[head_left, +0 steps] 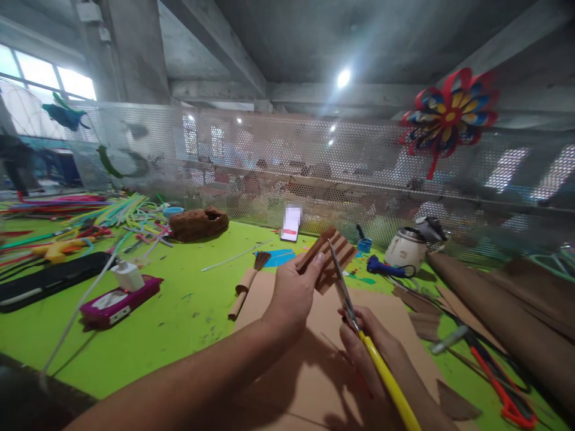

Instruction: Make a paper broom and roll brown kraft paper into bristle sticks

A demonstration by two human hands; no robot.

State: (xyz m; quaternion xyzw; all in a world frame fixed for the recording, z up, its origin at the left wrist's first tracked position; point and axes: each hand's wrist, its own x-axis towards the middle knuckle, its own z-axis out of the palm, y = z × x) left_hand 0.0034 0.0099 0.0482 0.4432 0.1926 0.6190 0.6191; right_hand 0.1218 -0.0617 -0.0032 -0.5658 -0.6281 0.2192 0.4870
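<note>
My left hand (294,287) pinches a piece of brown striped paper (344,251), folded or layered along its left side, and holds it up above the table. In my right hand (371,341) is a pair of scissors (345,293) with yellow handles. The blades point up and away from me and lie against the striped paper. Whether they are cutting through it cannot be told. Beneath both hands a large tan sheet of paper (323,311) covers part of the green table (193,341).
A purple power strip (121,302) with a white plug and cord stands left. Behind it are a brown hollow object (199,224) and colourful strips (112,209). A phone (291,223) stands at the back. To the right are a blue glue gun (390,267), a pot (405,248) and orange-handled scissors (498,383).
</note>
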